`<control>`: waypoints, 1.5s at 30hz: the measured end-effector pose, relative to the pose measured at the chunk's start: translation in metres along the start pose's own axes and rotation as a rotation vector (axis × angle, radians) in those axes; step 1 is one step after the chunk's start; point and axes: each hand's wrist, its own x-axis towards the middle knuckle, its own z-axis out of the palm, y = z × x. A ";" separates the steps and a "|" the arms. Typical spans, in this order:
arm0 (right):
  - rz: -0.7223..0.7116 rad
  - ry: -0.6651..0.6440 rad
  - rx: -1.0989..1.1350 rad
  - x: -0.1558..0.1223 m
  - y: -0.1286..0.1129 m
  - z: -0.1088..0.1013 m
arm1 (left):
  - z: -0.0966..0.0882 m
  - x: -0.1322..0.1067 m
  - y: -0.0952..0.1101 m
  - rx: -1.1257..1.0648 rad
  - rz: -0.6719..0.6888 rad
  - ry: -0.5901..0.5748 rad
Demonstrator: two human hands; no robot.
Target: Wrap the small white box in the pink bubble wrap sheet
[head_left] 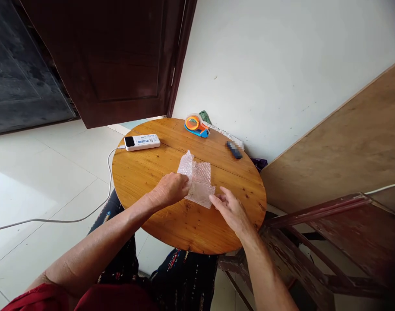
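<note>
Some bubble wrap (201, 193) lies on the table (171, 223), seemingly part-folded, one flap (185, 164) not yet flat, the left hand (170, 188) curled tightly on it, the right hand (231, 212) half open at its corner.

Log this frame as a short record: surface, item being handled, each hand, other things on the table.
surface: round, brown wooden table
item handled: clear, layered plastic bubble wrap
left hand: closed on the wrap's left side
right hand: at the wrap's near-right corner; grip unclear
far left: white rectangular device with black panel, white cable attached
far edge: orange-and-blue plastic tape dispenser
far right: dark oblong object, blurred
</note>
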 end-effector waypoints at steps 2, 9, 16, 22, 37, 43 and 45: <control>0.005 0.027 0.017 0.004 -0.009 0.010 | 0.002 -0.001 0.002 0.080 -0.013 0.013; -0.013 0.144 0.075 0.019 -0.028 0.042 | 0.015 -0.001 -0.011 0.151 0.172 0.149; -0.050 0.170 0.394 0.015 -0.028 0.053 | 0.021 0.004 -0.020 0.108 0.221 0.150; 0.066 0.116 0.626 0.019 -0.054 0.058 | 0.016 0.007 -0.012 0.114 0.212 0.116; 0.118 0.269 0.825 0.013 -0.053 0.055 | 0.018 0.006 -0.014 0.015 0.211 0.082; 0.189 0.211 0.880 0.009 -0.052 0.051 | 0.008 0.003 -0.007 0.166 0.263 -0.021; 0.167 0.201 0.867 0.009 -0.055 0.053 | 0.008 0.005 -0.005 0.215 0.271 -0.036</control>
